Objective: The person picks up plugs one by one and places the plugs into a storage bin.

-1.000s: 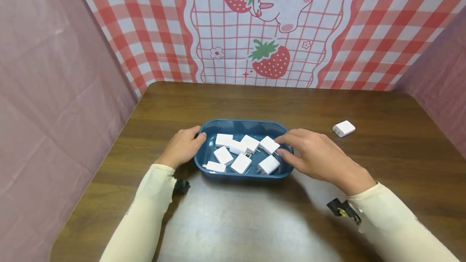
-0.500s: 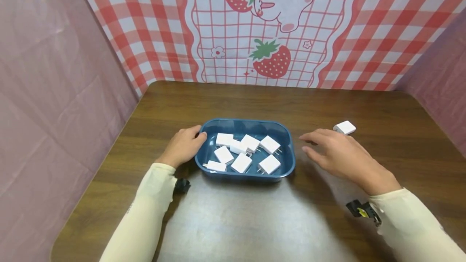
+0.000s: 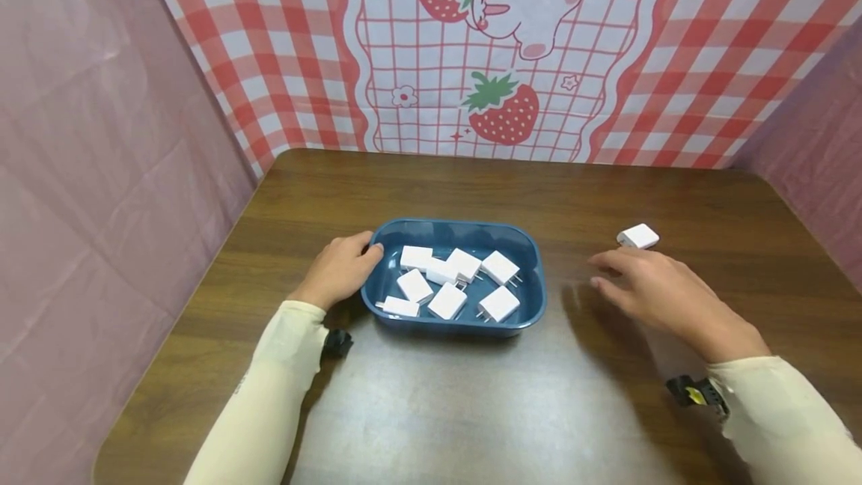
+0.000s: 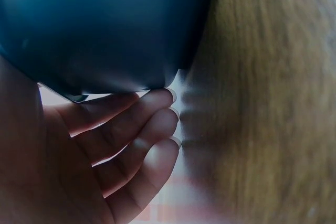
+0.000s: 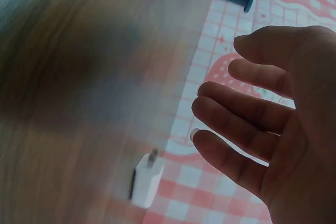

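A blue plastic bin (image 3: 465, 326) stands mid-table with several white charger plugs (image 3: 500, 304) lying in it, some with metal prongs showing. My left hand (image 3: 340, 269) holds the bin's left end, thumb over the rim. In the left wrist view, the fingers (image 4: 152, 124) of that hand lie against the bin's outer wall. Over the table right of the bin is my right hand (image 3: 663, 294), holding nothing, its fingers loosely bent and apart in the right wrist view. One more charger plug (image 3: 638, 236) lies on the table just beyond it, prongs toward the left.
The brown wooden table (image 3: 458, 403) has a rounded far edge. Behind it hangs a red-and-white checked cloth (image 3: 296, 58) with strawberries. Pink cloth (image 3: 101, 193) hangs at both sides. A dark device (image 3: 337, 343) sits at each wrist.
My right hand has drawn back from the plugs in the bin and moved right, near the lone charger plug. The left hand has stayed at the bin's left end.
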